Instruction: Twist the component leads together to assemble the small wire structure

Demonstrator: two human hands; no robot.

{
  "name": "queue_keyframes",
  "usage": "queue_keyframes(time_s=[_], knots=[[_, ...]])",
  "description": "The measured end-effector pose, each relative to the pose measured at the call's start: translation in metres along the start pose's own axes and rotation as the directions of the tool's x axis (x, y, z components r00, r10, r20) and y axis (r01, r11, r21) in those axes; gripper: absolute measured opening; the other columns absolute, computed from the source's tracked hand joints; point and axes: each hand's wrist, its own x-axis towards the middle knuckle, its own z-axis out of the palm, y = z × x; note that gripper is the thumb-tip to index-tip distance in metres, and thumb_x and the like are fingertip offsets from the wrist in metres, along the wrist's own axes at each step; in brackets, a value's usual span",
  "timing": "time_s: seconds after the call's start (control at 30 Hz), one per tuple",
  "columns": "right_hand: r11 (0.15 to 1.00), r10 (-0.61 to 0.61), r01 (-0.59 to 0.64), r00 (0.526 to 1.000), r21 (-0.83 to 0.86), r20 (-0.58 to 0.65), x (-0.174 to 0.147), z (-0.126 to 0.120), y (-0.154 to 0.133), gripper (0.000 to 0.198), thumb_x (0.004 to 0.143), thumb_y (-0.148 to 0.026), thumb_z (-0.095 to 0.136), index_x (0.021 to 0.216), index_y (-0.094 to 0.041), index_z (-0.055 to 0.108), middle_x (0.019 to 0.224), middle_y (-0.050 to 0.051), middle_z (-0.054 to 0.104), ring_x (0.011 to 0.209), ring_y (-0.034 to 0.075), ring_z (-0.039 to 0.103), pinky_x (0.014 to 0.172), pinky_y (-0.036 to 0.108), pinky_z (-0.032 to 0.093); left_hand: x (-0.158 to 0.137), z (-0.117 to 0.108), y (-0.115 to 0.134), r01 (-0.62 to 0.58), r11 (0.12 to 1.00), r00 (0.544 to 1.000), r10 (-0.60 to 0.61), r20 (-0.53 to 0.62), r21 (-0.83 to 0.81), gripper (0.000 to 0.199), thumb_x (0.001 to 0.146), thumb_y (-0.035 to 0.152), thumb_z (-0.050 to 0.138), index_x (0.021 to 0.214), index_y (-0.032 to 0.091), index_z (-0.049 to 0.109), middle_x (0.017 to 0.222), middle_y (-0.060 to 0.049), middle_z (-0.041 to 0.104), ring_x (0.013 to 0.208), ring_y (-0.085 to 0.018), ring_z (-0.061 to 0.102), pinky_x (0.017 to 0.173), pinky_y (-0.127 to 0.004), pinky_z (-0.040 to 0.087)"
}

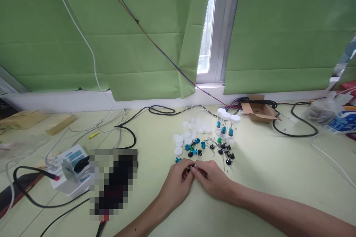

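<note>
Pin [197,159] sits pinched between left hand [178,177] and right hand [213,179]. Caps [178,151] lie left of pin, black parts [228,162] right.

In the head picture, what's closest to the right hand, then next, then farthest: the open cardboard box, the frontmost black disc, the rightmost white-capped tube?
From the right hand:
1. Frontmost black disc: just ahead, rightward.
2. Rightmost white-capped tube: behind that disc.
3. Open cardboard box: back right, near the wall.
</note>
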Motion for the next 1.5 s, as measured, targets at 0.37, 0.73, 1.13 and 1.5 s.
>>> queue_keyframes(time_s=[0.37,0.73,1.13,1.5], knots=[[1.0,0.007,-0.007,1.0,0.007,0.004,0.0009,-0.0006,0.0001,0.025,0.093,-0.016,0.044,0.068,-0.02,0.047,0.06,-0.002,0.054,0.053,0.012,0.045,0.053,0.022,0.034,-0.001,-0.0003,0.0004,-0.002,1.0,1.0,0.002,0.009,0.011,0.027,0.087,0.013,0.047,0.098,0.022,0.071,0.085,-0.002,0.069,0.072,-0.017,0.06,0.064,-0.026,0.043],[1.0,0.005,-0.005,1.0,0.018,0.005,-0.0004,0.0004,0.0014,0.025,0.092,-0.016,0.044,0.068,-0.02,0.045,0.06,-0.002,0.053,0.053,0.011,0.044,0.054,0.022,0.033,0.0001,0.0001,-0.001,-0.007,1.0,1.0,0.006,0.017,0.015,0.027,0.087,0.012,0.047,0.099,0.022,0.07,0.086,-0.002,0.069,0.073,-0.016,0.06,0.065,-0.026,0.044],[1.0,0.0,0.0,1.0,0.014,0.001,0.0006,0.0014,0.0011,0.025,0.092,-0.016,0.044,0.068,-0.02,0.046,0.061,-0.002,0.054,0.054,0.011,0.044,0.054,0.022,0.033,-0.001,0.0001,-0.001,-0.005,1.0,1.0,0.005,0.016,0.009,0.027,0.088,0.012,0.047,0.098,0.022,0.07,0.085,-0.002,0.068,0.072,-0.016,0.06,0.064,-0.026,0.043],[1.0,0.004,-0.004,1.0,0.006,0.0,-0.0003,0.0,0.0002,0.025,0.092,-0.015,0.044,0.068,-0.02,0.046,0.061,-0.002,0.055,0.053,0.011,0.045,0.054,0.022,0.034,-0.0007,-0.0001,-0.0005,-0.014,1.0,1.0,0.014,0.014,0.024,0.027,0.088,0.013,0.047,0.098,0.022,0.07,0.085,-0.002,0.068,0.073,-0.016,0.06,0.065,-0.026,0.043]])
